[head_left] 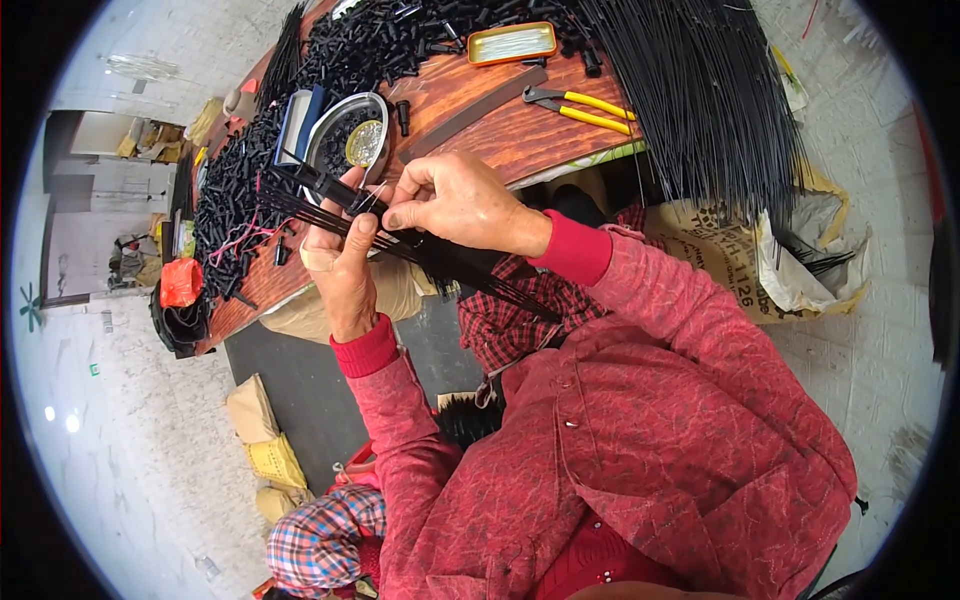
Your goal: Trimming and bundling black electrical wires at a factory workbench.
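Observation:
My left hand [345,265] is closed around a bundle of long thin black rods [490,285] and a black tubular part [335,187]. The rods slant down to the right, past the wrist of my right hand. Thumb and fingertips of my right hand [465,205] are pinched together at the near end of the tubular part. A thin pale sliver shows between the two hands, too fine to name. Just beyond the left fingers is an oval metal tray [377,104], with small black pieces and a round dish of tiny shiny bits [366,143] in it.
Heaps of short black tubes [350,50] cover the wooden table's [480,115] far and left sides. Yellow-handled nippers [590,108], a flat brown bar [475,112] and an orange-rimmed tin of thin pale pins [511,43] lie beyond my hands. Long black rods [690,100] overhang the right edge.

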The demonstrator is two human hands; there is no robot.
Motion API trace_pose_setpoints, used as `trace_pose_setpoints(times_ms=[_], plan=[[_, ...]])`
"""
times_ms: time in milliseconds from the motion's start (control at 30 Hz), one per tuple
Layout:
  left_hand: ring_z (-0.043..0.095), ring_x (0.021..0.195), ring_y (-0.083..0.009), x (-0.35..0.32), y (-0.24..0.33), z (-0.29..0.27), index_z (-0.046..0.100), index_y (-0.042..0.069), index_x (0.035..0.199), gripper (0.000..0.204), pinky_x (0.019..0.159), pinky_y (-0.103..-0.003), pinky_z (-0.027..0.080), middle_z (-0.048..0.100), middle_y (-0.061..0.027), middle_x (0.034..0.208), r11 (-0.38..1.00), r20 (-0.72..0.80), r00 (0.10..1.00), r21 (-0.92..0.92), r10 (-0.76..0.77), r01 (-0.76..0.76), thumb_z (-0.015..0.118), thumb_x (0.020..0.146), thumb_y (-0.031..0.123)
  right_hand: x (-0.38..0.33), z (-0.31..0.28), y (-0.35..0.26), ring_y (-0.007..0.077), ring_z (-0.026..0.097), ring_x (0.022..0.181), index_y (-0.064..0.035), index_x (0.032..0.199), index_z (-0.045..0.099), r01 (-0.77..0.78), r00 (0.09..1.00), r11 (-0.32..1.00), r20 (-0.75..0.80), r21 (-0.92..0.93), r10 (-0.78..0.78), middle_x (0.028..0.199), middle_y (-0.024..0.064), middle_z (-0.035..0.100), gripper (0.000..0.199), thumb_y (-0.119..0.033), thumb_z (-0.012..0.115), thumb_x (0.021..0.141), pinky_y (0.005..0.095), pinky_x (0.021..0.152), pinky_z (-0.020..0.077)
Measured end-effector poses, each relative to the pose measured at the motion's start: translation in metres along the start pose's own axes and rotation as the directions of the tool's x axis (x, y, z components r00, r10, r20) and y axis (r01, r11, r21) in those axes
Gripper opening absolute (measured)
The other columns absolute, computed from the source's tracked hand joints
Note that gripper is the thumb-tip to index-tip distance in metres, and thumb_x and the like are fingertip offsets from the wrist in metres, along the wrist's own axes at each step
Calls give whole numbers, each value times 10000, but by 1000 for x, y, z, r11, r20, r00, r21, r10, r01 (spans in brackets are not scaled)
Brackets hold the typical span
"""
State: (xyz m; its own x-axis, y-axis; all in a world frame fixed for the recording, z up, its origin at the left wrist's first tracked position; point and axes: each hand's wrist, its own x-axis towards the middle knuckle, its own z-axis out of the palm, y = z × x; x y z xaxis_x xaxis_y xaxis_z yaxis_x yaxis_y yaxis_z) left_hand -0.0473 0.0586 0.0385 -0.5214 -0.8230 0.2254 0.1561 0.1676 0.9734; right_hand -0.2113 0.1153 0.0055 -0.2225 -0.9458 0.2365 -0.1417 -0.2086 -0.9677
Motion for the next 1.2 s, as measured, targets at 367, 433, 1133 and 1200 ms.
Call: trace_pose_setpoints(times_ms=[367, 433, 1133, 1200], plan=[[647, 964, -182, -5, 11, 12, 525, -70, 1272, 513, 871, -287, 510, 670, -141, 1088, 998, -75, 997, -67, -26, 21, 746, 828, 64, -3, 2, 1, 70, 586, 770, 5, 848, 588, -25, 998, 982, 61, 188, 13, 811, 27, 646, 206, -79, 771, 803, 251, 668, 496], [649, 956, -183, -6, 12, 10, 526, -69, 1269, 512, 866, -284, 511, 670, -143, 1084, 998, -84, 996, -45, -38, 35, 747, 825, 55, -2, 3, 5, 62, 582, 787, 4, 839, 593, -51, 994, 961, 106, 270, 23, 799, 11, 626, 195, -78, 768, 814, 236, 682, 492], [633, 1013, -184, -4, 3, 8, 475, -69, 1332, 519, 887, -289, 503, 639, -159, 1175, 999, 17, 999, 21, -29, 28, 676, 897, 132, -18, 20, 1, 52, 570, 650, -5, 899, 575, 113, 984, 985, -156, 133, -92, 795, 18, 659, 252, -80, 784, 780, 233, 584, 485], [630, 1026, -192, -8, 5, 9, 474, -69, 1333, 523, 898, -295, 503, 635, -165, 1186, 999, 9, 999, 8, -34, 34, 678, 897, 136, -21, 20, -6, 57, 576, 651, -2, 928, 598, 144, 975, 981, -186, 133, -118, 782, 20, 647, 246, -69, 781, 779, 231, 591, 492]])
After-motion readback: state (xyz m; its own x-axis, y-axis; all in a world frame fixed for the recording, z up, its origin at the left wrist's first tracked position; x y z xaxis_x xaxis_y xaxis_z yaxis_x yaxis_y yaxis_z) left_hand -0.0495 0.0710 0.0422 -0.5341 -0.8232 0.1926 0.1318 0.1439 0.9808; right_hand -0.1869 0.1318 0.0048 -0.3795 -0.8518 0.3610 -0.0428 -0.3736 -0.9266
